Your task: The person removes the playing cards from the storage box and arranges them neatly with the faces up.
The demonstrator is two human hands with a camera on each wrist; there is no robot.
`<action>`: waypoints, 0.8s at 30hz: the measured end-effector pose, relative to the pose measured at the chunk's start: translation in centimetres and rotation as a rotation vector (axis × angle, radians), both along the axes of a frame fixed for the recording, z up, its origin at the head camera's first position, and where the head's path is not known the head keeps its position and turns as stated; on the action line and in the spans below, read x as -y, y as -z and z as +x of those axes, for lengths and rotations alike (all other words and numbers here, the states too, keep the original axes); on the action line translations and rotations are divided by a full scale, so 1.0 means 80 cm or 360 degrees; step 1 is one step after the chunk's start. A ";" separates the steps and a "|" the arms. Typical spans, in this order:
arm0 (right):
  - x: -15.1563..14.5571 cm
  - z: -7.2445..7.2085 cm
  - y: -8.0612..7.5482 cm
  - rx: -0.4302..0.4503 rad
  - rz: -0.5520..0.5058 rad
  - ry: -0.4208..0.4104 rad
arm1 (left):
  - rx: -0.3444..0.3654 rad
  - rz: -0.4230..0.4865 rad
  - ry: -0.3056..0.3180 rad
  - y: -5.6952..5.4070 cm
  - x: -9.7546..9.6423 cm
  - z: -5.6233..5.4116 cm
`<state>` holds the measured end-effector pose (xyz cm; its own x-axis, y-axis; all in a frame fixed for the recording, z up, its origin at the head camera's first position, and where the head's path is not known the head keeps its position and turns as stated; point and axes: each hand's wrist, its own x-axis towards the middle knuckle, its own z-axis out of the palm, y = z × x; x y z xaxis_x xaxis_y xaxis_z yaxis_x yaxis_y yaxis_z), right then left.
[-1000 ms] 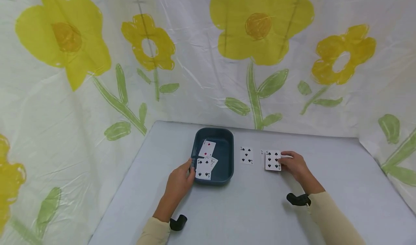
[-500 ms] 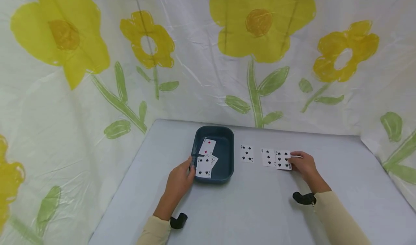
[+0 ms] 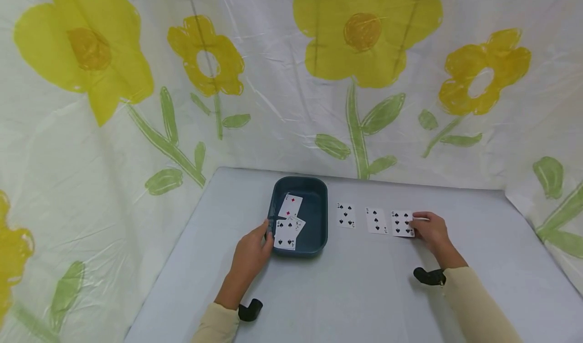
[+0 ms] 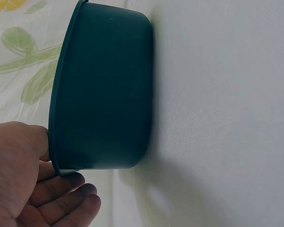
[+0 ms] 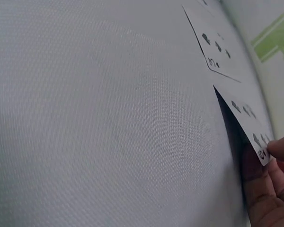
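My right hand pinches the right edge of a six of spades playing card between thumb and fingers. In the right wrist view that card is tilted, its held end raised off the table. A three of spades lies flat just left of it, and a five of spades farther left. My left hand grips the left rim of a dark teal plastic tub, thumb at the rim and fingers below it in the left wrist view. Inside lie a red diamond card and a four of spades overlapping another card.
A white cloth covers the table. Behind it hangs a white curtain printed with yellow flowers. Each wrist wears a black camera band.
My right hand has slid the six of spades to the right, uncovering the three of spades that lay under it. The left hand keeps its grip on the tub.
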<state>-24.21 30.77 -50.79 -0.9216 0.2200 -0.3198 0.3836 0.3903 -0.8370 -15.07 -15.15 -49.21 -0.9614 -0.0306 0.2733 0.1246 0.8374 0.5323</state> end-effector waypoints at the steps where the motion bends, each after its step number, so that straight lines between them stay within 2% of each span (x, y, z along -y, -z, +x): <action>1: -0.001 0.000 0.001 0.0001 0.0006 0.0002 | -0.0002 -0.0001 -0.0001 0.000 0.000 0.000; 13: -0.014 -0.001 -0.002 0.0031 -0.0030 -0.0005 | -0.0024 -0.0005 0.0012 0.003 0.001 -0.002; 24: -0.013 0.000 -0.005 0.0008 -0.0022 0.0116 | -0.0038 0.0007 0.0026 0.004 0.003 -0.001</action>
